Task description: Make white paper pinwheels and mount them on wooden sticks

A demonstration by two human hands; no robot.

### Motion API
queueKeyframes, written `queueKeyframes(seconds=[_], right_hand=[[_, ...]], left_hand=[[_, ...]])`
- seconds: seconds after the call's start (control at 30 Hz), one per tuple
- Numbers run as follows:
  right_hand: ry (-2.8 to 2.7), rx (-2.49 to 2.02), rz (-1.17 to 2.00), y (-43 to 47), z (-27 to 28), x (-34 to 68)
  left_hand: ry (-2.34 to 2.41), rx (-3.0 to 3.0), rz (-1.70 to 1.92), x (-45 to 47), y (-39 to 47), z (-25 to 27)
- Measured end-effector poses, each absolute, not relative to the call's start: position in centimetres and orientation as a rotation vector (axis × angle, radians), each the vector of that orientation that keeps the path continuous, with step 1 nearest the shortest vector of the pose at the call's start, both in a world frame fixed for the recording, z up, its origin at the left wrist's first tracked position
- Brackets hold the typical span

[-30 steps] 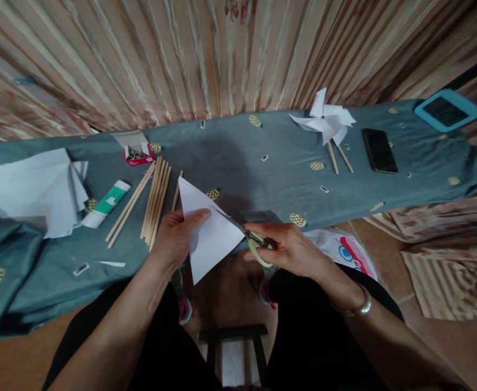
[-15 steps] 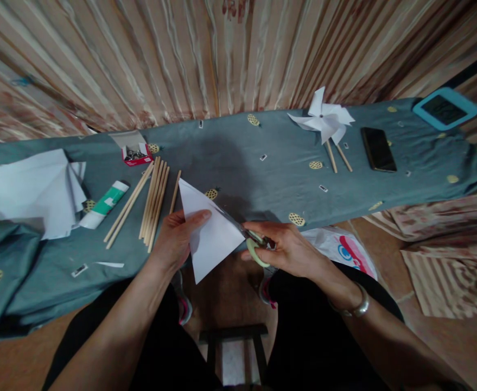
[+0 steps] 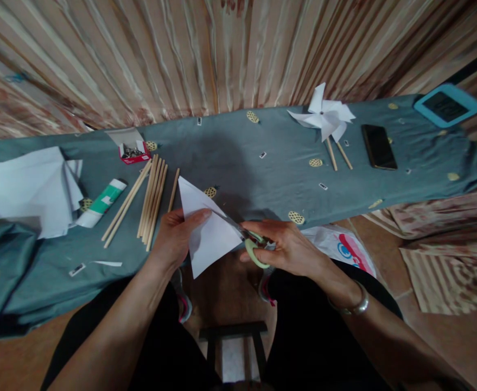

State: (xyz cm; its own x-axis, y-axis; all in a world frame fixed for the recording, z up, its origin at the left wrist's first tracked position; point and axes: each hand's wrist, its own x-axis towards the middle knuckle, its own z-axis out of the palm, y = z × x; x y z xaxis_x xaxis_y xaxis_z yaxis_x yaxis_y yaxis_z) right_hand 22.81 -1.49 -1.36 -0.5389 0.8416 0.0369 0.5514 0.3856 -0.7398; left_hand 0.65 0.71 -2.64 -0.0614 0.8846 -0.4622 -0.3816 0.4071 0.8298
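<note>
Right now my left hand (image 3: 178,232) is pinching a white paper triangle (image 3: 214,239), the thumb lying flat on its face while the fingers underneath are mostly hiding from view. That hand is closing only as far as the thin paper is allowing. The paper triangle is hanging in the air just past the near edge of the worktop (image 3: 238,168), above the gap between my knees, one corner pointing up and away from me and another pointing down.

My right hand (image 3: 285,244) is curling around the pale green handles of the scissors (image 3: 250,253), keeping a partly bent, loose-looking grip. Their blades are pointing away to the left and meeting the paper along its upper right side; how far apart the blades are sitting, I cannot tell. A silvery bracelet (image 3: 360,305) is circling my right wrist.

Near my left hand, a lone stick (image 3: 173,190) is lying just behind the paper, and a row of wooden sticks (image 3: 152,201) is resting beside it. Two more sticks (image 3: 124,209) are slanting to the left of that row, next to a green-and-white tube (image 3: 103,202). A red box (image 3: 134,152) is standing open behind them, holding small metal pieces. White sheets (image 3: 26,190) are overlapping at the far left, and a paper sliver (image 3: 107,264) is lying near the front edge. Off to the right, white pinwheels (image 3: 323,117) are resting beside a dark phone (image 3: 379,146).
</note>
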Motion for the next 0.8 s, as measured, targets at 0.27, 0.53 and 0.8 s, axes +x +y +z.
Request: queueKeyframes(seconds=[0.27, 0.53, 0.8], right_hand=[[-2.252, -1.195, 0.946, -1.53, -1.64, 22.67], [-2.253, -1.190, 0.936, -1.62, -1.43, 22.42], [-2.246, -1.217, 0.958, -1.61, -1.67, 22.51]], left_hand=[[1.247, 0.513, 1.128, 0.52, 0.71, -2.77], [1.253, 0.503, 1.129, 0.53, 0.68, -2.81], [1.218, 0.518, 1.117, 0.64, 0.43, -2.96]])
